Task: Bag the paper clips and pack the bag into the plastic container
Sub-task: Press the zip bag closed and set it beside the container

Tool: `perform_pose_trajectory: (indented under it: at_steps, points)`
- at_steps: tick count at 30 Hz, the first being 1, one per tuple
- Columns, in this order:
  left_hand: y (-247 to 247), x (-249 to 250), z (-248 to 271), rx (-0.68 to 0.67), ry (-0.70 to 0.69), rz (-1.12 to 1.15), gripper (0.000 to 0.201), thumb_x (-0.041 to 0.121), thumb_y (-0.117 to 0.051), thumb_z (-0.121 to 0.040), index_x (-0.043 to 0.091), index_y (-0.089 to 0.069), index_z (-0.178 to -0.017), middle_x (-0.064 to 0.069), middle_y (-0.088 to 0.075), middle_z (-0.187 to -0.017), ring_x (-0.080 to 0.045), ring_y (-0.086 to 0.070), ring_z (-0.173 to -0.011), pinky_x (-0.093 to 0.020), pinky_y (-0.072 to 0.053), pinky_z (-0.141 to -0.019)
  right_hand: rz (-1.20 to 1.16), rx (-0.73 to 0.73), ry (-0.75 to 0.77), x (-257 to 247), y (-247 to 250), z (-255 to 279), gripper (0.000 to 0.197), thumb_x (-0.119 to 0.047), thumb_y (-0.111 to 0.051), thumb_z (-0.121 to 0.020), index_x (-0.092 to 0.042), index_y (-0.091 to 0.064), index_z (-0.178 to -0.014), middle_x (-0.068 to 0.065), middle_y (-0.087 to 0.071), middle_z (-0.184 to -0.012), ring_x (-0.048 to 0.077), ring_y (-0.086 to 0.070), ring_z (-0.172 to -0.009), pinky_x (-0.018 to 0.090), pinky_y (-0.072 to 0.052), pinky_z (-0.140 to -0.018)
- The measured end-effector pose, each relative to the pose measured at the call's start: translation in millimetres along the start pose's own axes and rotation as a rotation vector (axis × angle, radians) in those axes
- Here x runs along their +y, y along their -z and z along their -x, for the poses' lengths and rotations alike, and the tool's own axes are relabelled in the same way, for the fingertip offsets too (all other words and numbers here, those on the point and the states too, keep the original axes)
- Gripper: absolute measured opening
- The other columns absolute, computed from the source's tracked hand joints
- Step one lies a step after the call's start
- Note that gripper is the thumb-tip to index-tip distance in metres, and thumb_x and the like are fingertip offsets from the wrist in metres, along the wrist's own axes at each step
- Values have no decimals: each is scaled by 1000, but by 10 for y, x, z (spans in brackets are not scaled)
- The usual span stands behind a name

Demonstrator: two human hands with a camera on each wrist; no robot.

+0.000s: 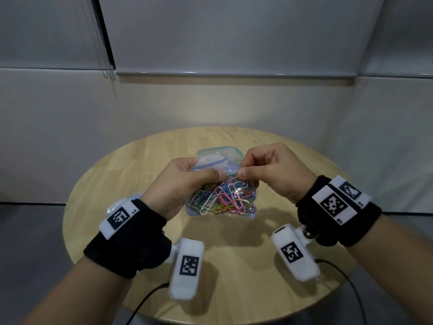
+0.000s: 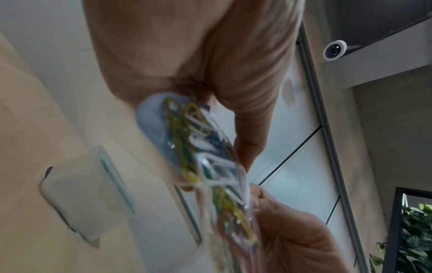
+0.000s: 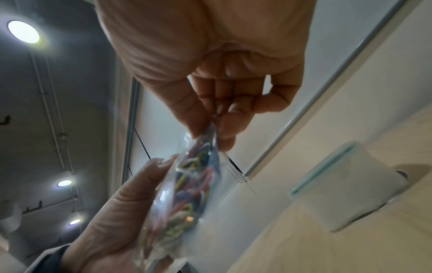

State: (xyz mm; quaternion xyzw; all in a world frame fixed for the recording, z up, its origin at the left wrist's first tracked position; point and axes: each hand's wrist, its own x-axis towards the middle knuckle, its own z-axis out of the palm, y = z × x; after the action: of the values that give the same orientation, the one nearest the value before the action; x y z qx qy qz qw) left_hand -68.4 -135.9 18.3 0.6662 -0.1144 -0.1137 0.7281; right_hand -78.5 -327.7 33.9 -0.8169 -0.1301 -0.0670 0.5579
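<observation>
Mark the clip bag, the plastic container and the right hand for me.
clip bag [image 1: 222, 199], head view, on its clip-filled lower part.
plastic container [image 1: 230, 152], head view, on its far rim behind the bag.
right hand [image 1: 274, 171], head view, on the back of the hand.

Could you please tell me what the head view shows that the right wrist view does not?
Only the head view shows the round wooden table's full outline and the marker-tagged wristbands. Only the right wrist view shows ceiling lights. Both show the left hand and right hand holding the zip bag of coloured paper clips, with the plastic container behind.
</observation>
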Motion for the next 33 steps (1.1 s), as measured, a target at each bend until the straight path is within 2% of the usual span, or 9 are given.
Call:
perform_pose_trajectory:
  at_steps: [3,7,11,15,18,21,25,30,33]
  points:
    - [3,-2,8,-6,13,-40,34,11,-76,-67,-6,-74,-96,-28,-73,-95,-34,-70,-81,-48,-55,-85,37,9,10,3,-3,13,19,7,-70,-75,-5,-64,-61,9,-58,-55,17,-53,-50,29,-45,-55]
    - [-14,34,16,14,-30,-106,26,1,-80,-72,-9,-73,-95,-31,-71,-94,-32,-68,-77,-47,-55,-82,114,-34,36,-8,-20,59,15,3,-69,-78,-5,-64,-66,9,-60,-60,19,-55,-57,35,-47,-59]
    - [-53,51,13,34,-73,-143,16,-5,-74,-77,-10,-73,-92,-26,-73,-84,-29,-68,-69,-36,-55,-69,52,-107,-9,-51,-46,71,7,2,-65,-83,2,-65,-76,16,-63,-72,22,-56,-65,30,-45,-61]
    - [-85,39,12,47,-67,-127,22,-2,-78,-73,-10,-72,-92,-24,-72,-83,-29,-68,-71,-37,-55,-71,38,-71,-22,-74,-60,44,4,7,-66,-80,9,-65,-78,16,-63,-73,22,-55,-67,29,-43,-63]
    - [-40,68,11,-13,8,-128,29,3,-80,-71,-7,-73,-97,-27,-73,-92,-30,-69,-76,-40,-56,-78,84,-28,-22,-62,-25,29,10,5,-69,-77,0,-66,-70,10,-62,-63,17,-55,-61,26,-43,-60]
    - [-27,86,27,-40,33,-192,19,1,-74,-78,-5,-75,-96,-25,-74,-88,-25,-69,-69,-32,-58,-68,153,14,-10,-37,3,25,16,2,-73,-74,-8,-65,-64,4,-61,-59,15,-55,-58,28,-44,-61]
    - [-58,55,24,16,-39,-246,17,-2,-71,-81,-9,-74,-96,-27,-73,-89,-25,-68,-70,-31,-56,-67,209,-5,1,-14,9,35,16,-2,-72,-75,-12,-65,-65,3,-63,-62,14,-57,-60,31,-47,-63]
    - [-106,100,45,9,-100,-256,26,9,-78,-71,-8,-74,-90,-34,-70,-90,-31,-65,-75,-56,-54,-79,200,-66,11,-61,-2,43,10,-11,-71,-76,-11,-66,-68,3,-63,-63,15,-56,-61,32,-46,-62]
    - [-132,129,69,-23,-105,-287,37,16,-73,-66,-11,-72,-90,-37,-68,-92,-32,-64,-75,-62,-51,-81,209,-84,33,-93,-34,64,14,-17,-69,-70,-5,-64,-66,2,-57,-58,12,-50,-56,27,-40,-56]
